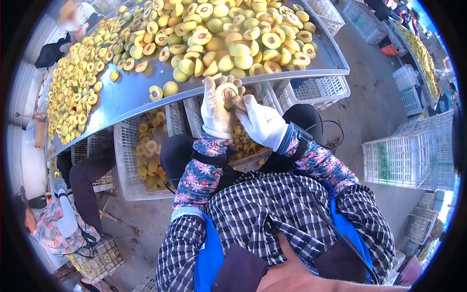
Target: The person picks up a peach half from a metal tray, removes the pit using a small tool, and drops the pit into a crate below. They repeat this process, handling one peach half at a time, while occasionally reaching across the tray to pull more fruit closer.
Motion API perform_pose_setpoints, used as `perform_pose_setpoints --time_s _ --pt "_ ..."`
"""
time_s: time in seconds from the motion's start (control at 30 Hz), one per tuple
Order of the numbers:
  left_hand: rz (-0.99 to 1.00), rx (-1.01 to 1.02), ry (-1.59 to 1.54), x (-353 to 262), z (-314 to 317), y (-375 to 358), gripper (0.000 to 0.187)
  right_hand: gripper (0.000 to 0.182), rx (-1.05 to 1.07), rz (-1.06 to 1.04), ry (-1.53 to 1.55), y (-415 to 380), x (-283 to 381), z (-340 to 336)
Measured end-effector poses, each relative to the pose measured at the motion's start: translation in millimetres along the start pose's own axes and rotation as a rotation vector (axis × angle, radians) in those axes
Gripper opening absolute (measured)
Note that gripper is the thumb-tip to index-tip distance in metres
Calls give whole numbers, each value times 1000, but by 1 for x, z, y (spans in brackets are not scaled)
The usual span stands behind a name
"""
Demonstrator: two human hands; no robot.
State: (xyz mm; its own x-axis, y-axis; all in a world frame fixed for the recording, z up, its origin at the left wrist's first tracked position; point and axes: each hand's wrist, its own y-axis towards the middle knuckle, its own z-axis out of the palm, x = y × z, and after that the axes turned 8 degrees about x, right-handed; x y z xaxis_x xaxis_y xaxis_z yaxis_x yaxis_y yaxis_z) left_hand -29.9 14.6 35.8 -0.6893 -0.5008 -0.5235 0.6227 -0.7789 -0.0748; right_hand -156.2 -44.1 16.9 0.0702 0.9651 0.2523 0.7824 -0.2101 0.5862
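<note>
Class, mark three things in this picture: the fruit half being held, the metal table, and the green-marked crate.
Fruit half (226, 91): head view, on its cut face.
Metal table (130, 97): head view, on its bare top.
Green-marked crate (400, 160): head view, on its side wall.

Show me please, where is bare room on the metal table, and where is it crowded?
The metal table is bare along its near edge, between the left spread of cut fruit and the two loose pieces near the left hand. A smaller bare corner lies right of the big heap. Crowded: the far middle, under that heap, and the left end.
</note>
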Motion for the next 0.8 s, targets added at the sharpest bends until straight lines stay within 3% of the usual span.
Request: perform_pose_setpoints --time_s 0.1,0.17,0.2,0.27,0.43,0.5,0.6,0.67,0.73,0.8 --pt "-82 5 -3 -2 -4 0 40 54 118 35 88 4 -3 -10" --pt "-93 -16 75 -4 -2 -3 39 50 402 176 137 9 -4 -18" --pt "-99 -35 153 -5 1 -3 38 50 403 180 135 5 -3 -14" --pt "-85 -26 133 -1 -1 -2 41 43 162 103 272 -3 -3 -2" --pt "-64 34 253 -7 -9 -3 43 37 266 135 239 -3 -7 -12" --pt "-177 70 306 -15 -8 0 39 35 373 74 216 5 -18 -19" --pt "-164 59 238 -14 -2 1 39 32 389 132 254 12 -17 -29" --pt "-109 32 166 -7 1 -1 39 37 267 91 256 4 -17 -10" --pt "-53 4 97 -3 3 -2 39 44 3 -20 113 -1 -12 -5" --pt "-7 0 237 -1 2 -8 44 52 114 17 118 -2 -9 -12"
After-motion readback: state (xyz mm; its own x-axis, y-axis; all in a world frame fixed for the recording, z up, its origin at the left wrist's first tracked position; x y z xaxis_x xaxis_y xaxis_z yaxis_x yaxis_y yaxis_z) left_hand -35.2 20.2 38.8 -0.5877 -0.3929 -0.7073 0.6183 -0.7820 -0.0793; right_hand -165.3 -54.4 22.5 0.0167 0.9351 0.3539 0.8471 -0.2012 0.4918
